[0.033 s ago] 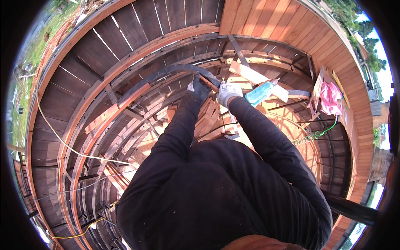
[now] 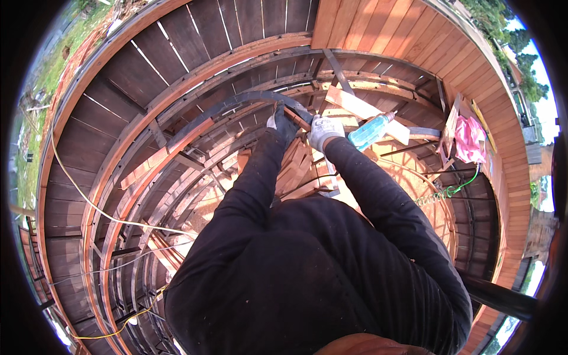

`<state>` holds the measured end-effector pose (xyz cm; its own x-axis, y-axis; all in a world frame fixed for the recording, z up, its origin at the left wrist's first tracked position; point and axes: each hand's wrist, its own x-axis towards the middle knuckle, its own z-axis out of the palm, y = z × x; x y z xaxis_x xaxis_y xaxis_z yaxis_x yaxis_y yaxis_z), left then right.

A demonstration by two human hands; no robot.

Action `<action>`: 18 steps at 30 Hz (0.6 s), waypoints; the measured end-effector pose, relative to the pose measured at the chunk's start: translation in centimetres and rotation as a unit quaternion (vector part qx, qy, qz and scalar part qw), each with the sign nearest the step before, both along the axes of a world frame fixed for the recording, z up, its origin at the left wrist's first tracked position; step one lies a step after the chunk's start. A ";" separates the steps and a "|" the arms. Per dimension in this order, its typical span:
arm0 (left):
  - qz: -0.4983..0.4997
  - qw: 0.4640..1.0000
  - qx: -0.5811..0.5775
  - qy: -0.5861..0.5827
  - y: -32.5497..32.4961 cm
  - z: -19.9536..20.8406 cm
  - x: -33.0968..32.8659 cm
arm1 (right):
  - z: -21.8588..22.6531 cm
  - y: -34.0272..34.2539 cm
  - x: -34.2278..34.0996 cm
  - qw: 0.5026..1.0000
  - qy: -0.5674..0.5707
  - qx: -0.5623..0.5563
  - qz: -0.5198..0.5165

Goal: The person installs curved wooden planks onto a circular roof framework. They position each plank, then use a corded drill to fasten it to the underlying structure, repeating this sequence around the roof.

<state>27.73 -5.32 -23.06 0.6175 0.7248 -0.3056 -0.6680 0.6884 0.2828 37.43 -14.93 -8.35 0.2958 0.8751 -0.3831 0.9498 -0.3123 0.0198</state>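
Note:
Both my hands wear gloves with pale and dark parts, and they meet ahead of my chest. Between them lies a short reddish wood strip (image 2: pixel 297 119), just below a dark curved metal rib (image 2: pixel 236 99). My left hand (image 2: pixel 283 125) is closed round the strip's left end. My right hand (image 2: pixel 326 131), in a whiter glove, is closed at its right end; the fingertips are partly hidden. Right beside that hand, a translucent blue bottle (image 2: pixel 368 132) rests tilted against a pale wood board (image 2: pixel 387 124).
Curved ribs and dark slats (image 2: pixel 195 35) ring me, with reddish planking (image 2: pixel 378 26) at the upper right. Loose wood blocks (image 2: pixel 293 168) lie below my hands. A pink plastic bag (image 2: pixel 469 141) and a green coiled hose (image 2: pixel 452 190) hang right; a pale cable (image 2: pixel 89 198) crosses the left.

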 end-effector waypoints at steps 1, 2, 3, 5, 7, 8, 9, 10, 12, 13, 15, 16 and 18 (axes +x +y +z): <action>0.002 0.999 -0.003 0.043 0.1 0.2 0.1 | -0.2 0.1 0.1 1.000 0.008 -0.004 0.000; 0.008 0.996 0.002 0.084 0.3 0.5 0.2 | -0.3 0.2 0.2 1.000 0.011 -0.001 -0.002; 0.007 0.991 -0.017 0.134 0.5 0.8 0.3 | -0.4 0.4 0.3 1.000 0.014 -0.006 -0.004; 0.016 0.983 0.024 0.183 1.1 1.2 0.7 | -0.3 0.8 0.4 1.000 0.004 -0.007 -0.001; 0.014 0.974 0.044 0.223 1.2 1.2 0.8 | -0.1 1.2 0.4 1.000 0.002 -0.014 -0.001; 0.012 0.971 0.058 0.231 1.3 1.1 0.8 | 0.0 1.2 0.3 1.000 0.004 -0.014 -0.002; 0.013 0.967 0.074 0.242 1.4 1.0 0.8 | 0.2 1.4 0.4 1.000 0.004 -0.030 -0.006; 0.006 0.975 0.056 0.215 1.5 0.8 0.8 | 0.3 1.3 0.3 1.000 0.003 -0.012 -0.003; -0.002 0.986 0.024 0.166 1.9 0.5 0.3 | 0.5 1.0 0.2 1.000 0.006 -0.010 -0.002; -0.019 0.982 0.019 0.190 2.1 0.4 -0.1 | 0.5 0.7 0.1 1.000 0.004 -0.005 -0.006; -0.053 0.974 0.026 0.218 2.3 0.4 -0.8 | 0.2 -0.2 -0.2 0.999 0.004 0.030 -0.013; -0.016 0.937 0.169 0.306 2.3 0.5 -1.3 | -0.1 -0.6 -0.2 0.999 -0.018 0.034 0.014; 0.001 0.897 0.220 0.383 1.7 0.7 -2.0 | -0.8 -1.5 -0.5 0.990 -0.073 0.100 0.068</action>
